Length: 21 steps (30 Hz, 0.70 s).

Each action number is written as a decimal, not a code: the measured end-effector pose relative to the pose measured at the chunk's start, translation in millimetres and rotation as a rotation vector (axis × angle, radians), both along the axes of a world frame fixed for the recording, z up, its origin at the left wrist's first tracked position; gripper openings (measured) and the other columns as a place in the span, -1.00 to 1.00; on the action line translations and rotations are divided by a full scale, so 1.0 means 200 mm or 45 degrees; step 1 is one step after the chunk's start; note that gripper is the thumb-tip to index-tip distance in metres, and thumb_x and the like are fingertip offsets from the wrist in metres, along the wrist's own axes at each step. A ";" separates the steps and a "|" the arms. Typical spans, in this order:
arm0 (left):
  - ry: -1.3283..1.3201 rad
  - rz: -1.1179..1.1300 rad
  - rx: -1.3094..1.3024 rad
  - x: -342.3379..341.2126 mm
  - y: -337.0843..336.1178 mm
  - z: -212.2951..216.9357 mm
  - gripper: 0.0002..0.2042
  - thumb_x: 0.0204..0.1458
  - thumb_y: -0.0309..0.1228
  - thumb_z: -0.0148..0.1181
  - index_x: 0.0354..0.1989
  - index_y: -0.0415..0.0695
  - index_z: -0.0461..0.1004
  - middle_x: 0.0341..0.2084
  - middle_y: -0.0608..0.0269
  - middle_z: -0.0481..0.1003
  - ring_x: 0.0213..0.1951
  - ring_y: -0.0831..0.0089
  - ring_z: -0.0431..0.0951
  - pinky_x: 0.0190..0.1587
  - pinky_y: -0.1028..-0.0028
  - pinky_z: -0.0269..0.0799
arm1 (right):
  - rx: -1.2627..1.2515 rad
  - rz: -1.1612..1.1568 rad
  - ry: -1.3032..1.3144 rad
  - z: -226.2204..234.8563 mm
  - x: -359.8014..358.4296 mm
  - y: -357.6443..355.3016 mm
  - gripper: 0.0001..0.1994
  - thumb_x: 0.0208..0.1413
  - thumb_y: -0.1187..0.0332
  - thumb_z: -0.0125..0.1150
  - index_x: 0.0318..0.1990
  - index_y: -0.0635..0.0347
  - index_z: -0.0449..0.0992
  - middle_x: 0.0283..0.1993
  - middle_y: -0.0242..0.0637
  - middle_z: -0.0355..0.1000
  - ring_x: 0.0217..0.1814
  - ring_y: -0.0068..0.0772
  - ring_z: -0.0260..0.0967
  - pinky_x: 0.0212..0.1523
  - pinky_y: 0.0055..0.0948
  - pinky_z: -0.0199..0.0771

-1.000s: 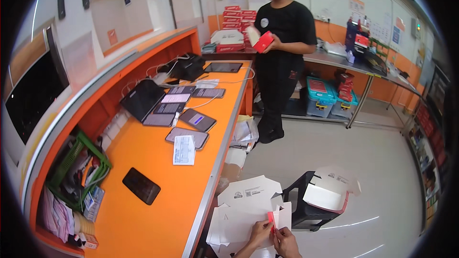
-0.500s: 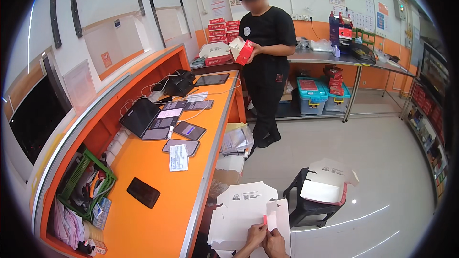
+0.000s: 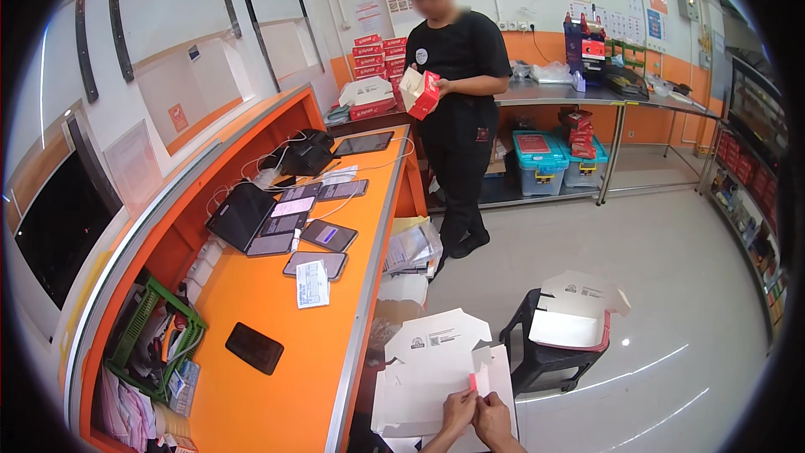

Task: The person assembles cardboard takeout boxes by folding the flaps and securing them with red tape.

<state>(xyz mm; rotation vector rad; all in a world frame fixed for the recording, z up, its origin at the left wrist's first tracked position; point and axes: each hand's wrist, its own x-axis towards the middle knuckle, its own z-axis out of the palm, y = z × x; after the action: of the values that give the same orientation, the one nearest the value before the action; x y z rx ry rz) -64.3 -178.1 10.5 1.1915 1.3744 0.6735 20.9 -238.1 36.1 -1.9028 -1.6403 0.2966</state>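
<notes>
A flat, partly folded cardboard box (image 3: 411,390), white inside, lies before me at the lower middle. My left hand (image 3: 459,413) pinches one of its right-side flaps, where a bit of red outer face shows. Right beside it, my right hand (image 3: 493,421) has its fingers closed on the same raised flap. The two hands nearly touch. Part of the box's near edge is hidden by my hands and forearms. To the right, an open folded box (image 3: 572,329) with a white inside and red outside sits on a black stool (image 3: 524,361).
An orange counter (image 3: 310,361) on my left carries several phones (image 3: 254,348), a laptop (image 3: 241,218) and a green basket (image 3: 142,352). Farther back, a person in black (image 3: 457,109) holds a red box (image 3: 419,94) near stacked red boxes (image 3: 369,63). A steel table (image 3: 620,103) stands behind.
The whole view has shifted slightly. Both hands stay on the box flap, with only small finger movement. The person at the back has barely changed pose, still holding the red box.
</notes>
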 end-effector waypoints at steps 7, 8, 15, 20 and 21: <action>-0.275 -0.149 -0.378 -0.06 0.04 0.09 -0.71 0.08 -0.29 0.14 -0.15 -0.27 0.51 -0.42 0.25 0.53 -0.39 0.58 0.49 -0.42 0.59 0.42 | 0.004 0.242 0.331 -0.08 0.11 0.03 -0.78 0.00 0.38 0.18 -0.23 0.33 0.55 -0.36 0.01 0.41 -0.40 -0.06 0.46 -0.36 -0.28 0.49; -0.198 -0.254 -0.408 -0.07 0.04 0.10 -0.69 0.08 -0.29 0.15 -0.13 -0.29 0.50 -0.40 0.24 0.53 -0.37 0.58 0.49 -0.39 0.59 0.40 | -0.101 0.302 0.474 -0.08 0.13 0.02 -0.79 0.00 0.38 0.20 -0.24 0.32 0.56 -0.33 -0.03 0.41 -0.36 -0.13 0.47 -0.32 -0.32 0.51; -0.247 -0.257 -0.393 -0.14 0.07 0.04 -0.71 0.07 -0.38 0.17 -0.12 -0.34 0.48 -0.42 0.23 0.52 -0.45 0.56 0.50 -0.39 0.58 0.48 | 0.054 -0.054 0.803 -0.24 0.38 0.19 -0.82 0.04 0.40 0.19 -0.34 0.41 0.48 -0.19 -0.06 0.43 -0.21 -0.29 0.48 -0.28 -0.43 0.50; -0.108 -0.405 -0.351 -0.11 0.02 0.16 -0.71 0.07 -0.36 0.17 -0.10 -0.30 0.50 -0.41 0.24 0.52 -0.41 0.57 0.49 -0.35 0.59 0.47 | -0.281 -0.062 0.571 -0.09 0.33 0.40 -0.70 0.07 0.31 0.16 -0.40 0.50 0.42 -0.44 0.11 0.46 -0.38 -0.24 0.52 -0.40 -0.39 0.47; -0.123 -0.392 -0.353 -0.12 0.01 0.11 -0.71 0.07 -0.35 0.17 -0.10 -0.30 0.50 -0.41 0.25 0.51 -0.41 0.57 0.48 -0.35 0.59 0.47 | -0.259 -0.069 0.557 -0.06 0.32 0.42 -0.70 0.06 0.31 0.15 -0.27 0.50 0.48 -0.55 0.10 0.44 -0.43 -0.20 0.52 -0.40 -0.41 0.48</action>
<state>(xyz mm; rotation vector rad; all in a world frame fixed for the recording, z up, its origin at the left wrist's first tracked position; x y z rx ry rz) -88.3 -176.7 33.0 1.1005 1.1299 0.3072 83.9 -154.5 24.9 -1.8558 -1.3023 0.8208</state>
